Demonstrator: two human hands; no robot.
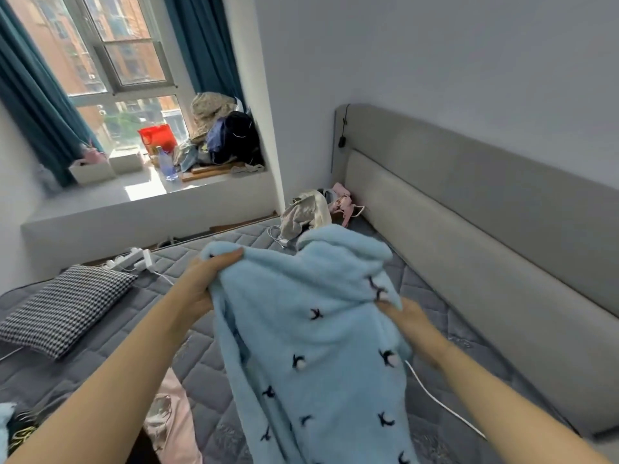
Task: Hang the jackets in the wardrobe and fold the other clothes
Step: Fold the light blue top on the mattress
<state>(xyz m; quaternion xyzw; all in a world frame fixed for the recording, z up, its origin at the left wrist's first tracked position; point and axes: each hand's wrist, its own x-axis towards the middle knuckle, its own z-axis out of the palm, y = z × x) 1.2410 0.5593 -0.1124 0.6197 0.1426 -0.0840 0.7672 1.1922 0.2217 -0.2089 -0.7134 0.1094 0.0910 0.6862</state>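
Note:
A fluffy light-blue garment (311,329) with small dark embroidered marks and white pom-poms hangs in front of me above the bed. My left hand (204,279) grips its upper left edge, thumb over the fabric. My right hand (402,316) holds its right edge, fingers tucked into the fleece. A small heap of cream, grey and pink clothes (318,209) lies at the bed's far corner by the headboard. A pale pink garment (170,420) lies on the mattress below my left forearm.
The grey quilted mattress (207,366) carries a houndstooth pillow (67,309), a power strip with chargers (134,259) and a white cable (442,403). A grey padded headboard (485,246) runs along the right. The window ledge (134,195) holds boxes, a bottle, a red bag and piled clothes.

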